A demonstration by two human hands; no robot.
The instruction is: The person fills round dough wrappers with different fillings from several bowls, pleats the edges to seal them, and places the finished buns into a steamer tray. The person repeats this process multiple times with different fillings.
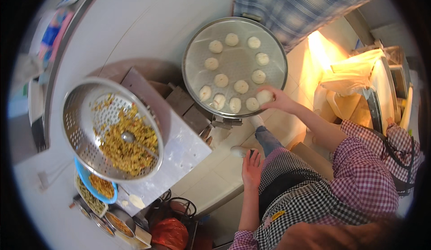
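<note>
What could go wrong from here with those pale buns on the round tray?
The bun in the right hand is at the very edge of the round tray, so it could perhaps slip over the rim if the grip loosens. It is also close beside a neighbouring bun, so the two might stick together or get dented.

The head-worn fisheye view looks steeply down over both hands (272, 100).

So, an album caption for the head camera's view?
Right hand holding a white bun at the edge of a round tray, left hand open and empty, colander of chopped food nearby.
</note>
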